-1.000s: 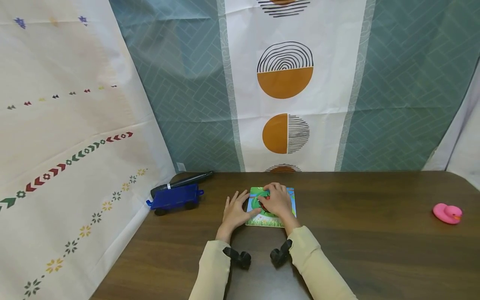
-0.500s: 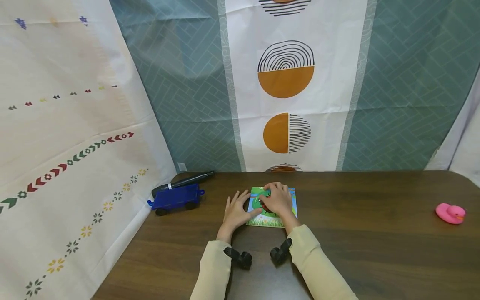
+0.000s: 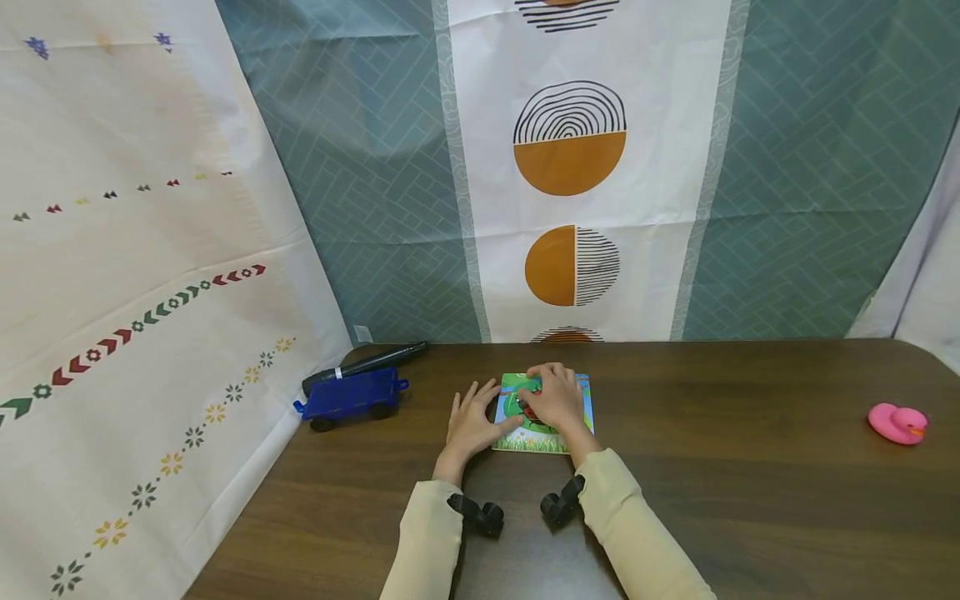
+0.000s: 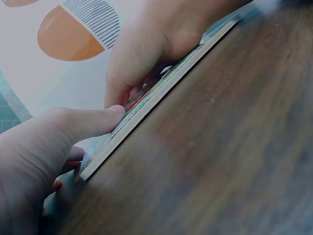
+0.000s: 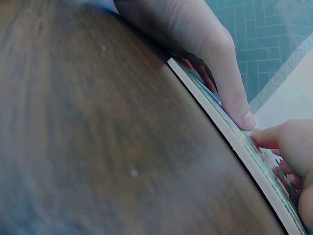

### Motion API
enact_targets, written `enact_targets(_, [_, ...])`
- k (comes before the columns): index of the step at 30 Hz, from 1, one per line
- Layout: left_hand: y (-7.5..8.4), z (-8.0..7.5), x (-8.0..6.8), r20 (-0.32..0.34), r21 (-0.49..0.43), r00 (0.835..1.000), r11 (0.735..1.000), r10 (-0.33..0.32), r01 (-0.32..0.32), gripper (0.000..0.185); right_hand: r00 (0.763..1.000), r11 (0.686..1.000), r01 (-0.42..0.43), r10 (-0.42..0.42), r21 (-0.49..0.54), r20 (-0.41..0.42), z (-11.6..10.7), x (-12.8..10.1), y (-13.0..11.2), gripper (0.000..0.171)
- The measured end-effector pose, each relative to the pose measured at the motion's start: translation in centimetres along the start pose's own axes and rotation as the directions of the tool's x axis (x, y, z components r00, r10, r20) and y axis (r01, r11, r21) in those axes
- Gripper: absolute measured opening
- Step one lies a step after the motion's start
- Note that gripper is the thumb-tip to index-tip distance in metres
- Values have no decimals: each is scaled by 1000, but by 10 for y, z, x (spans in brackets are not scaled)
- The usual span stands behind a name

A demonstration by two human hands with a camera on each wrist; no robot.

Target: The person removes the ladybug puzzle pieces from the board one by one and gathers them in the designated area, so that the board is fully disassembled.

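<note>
A flat square wooden puzzle board (image 3: 528,445) with a bright green and blue picture lies on the brown table in front of me. My left hand (image 3: 471,425) spreads along its left side, fingers extended and thumb resting on the board's surface, as the left wrist view also shows. Over the upper right of the board, my right hand (image 3: 558,400) has its thumb and fingers curled down around a red and black piece (image 3: 530,411). Most of that piece is hidden under the fingers. In the right wrist view, the two thumbs nearly meet above the board's edge (image 5: 234,142).
At the left back stand a blue toy wagon (image 3: 352,396) and a long black pen-shaped object (image 3: 386,358) behind it. A pink rubber duck (image 3: 897,424) sits far to the right. Patterned cloths (image 3: 375,167) hang behind and to the left of the table.
Both hands keep nearly the same place on the board. The whole head view shifts very slightly; nothing else visibly moves.
</note>
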State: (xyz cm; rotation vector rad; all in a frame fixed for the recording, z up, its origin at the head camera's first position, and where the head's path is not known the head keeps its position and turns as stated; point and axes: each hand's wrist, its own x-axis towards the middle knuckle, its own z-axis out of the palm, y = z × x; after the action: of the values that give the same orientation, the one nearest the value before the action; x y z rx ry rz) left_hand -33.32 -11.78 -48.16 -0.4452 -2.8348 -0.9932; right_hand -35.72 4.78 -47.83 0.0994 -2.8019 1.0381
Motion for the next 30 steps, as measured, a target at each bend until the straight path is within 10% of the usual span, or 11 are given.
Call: enact_targets(30, [-5,3,1,-3,20,1000,1000,21,-21,73,995,994,99,-98,-56,11,0,6,1,39])
